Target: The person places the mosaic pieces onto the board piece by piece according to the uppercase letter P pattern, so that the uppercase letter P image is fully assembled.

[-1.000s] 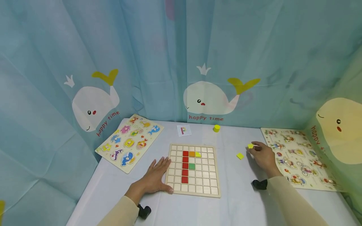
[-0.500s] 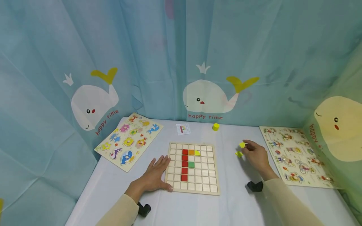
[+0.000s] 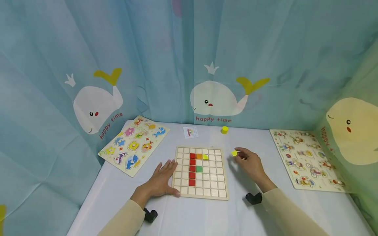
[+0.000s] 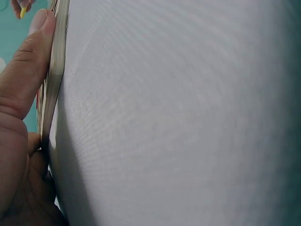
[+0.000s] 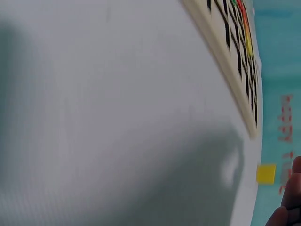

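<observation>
My left hand (image 3: 160,180) lies spread along the left side of the wooden grid board (image 3: 222,193), its thumb at the near left corner; the left wrist view shows the thumb (image 4: 28,66) against the board's edge. Beyond the board's right side, my right hand (image 3: 249,164) pinches a small yellow tile (image 3: 234,153) at its fingertips, above the table. On the board, red tiles (image 3: 192,168) form a column, with an orange tile (image 3: 199,156), a partly yellow tile (image 3: 205,157) and a green tile (image 3: 199,169) beside it. In the right wrist view only some fingers (image 5: 294,190) show.
Behind the board are a small pattern card (image 3: 190,132) and a yellow cylinder (image 3: 224,130). An animal puzzle board (image 3: 130,164) lies at the left, another puzzle board (image 3: 290,170) at the right. A whale-print curtain (image 3: 165,82) closes off the back.
My right hand has moved left toward the board with the yellow tile. The second yellow tile, earlier on the table, is out of sight. My left hand has stayed at the board.
</observation>
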{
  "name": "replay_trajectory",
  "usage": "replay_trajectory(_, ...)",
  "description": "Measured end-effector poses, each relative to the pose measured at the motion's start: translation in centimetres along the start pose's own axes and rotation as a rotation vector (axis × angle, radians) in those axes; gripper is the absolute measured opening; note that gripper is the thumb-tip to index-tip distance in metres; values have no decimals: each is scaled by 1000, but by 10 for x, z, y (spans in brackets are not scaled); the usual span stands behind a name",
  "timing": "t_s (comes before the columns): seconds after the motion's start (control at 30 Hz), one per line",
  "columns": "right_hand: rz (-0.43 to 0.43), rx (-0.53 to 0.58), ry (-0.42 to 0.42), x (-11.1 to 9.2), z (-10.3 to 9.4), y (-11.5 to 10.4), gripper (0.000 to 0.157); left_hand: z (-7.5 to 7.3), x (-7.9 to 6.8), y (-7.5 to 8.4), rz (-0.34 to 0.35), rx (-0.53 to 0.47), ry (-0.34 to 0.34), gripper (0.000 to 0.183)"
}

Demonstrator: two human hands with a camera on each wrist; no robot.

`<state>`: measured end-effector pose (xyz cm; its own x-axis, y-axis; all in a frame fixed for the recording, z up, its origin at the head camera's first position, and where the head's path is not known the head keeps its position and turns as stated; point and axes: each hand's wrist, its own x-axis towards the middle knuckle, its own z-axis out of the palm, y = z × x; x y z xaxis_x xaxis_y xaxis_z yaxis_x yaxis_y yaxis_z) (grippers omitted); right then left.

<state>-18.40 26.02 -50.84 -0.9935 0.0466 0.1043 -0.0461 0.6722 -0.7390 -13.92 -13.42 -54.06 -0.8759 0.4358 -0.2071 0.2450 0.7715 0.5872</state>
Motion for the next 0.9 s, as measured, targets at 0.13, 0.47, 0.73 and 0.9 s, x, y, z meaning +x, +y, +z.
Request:
replay_trajectory(0.13,5,44,-47,-6,15,-14,38,-1,1,-1,-2,1,0,130)
replay_trajectory(0.47,3,92,-176,-23,50,-38,39,0,2,-1,2,1,8,130)
replay_trajectory(0.73,-11,82,-225,-32,71,-48,32,0,2,-1,16,-6,15,130)
replay_trajectory(0.9,-18,39,-220,-35,77,-51,31,0,1,-1,21,-6,16,130)
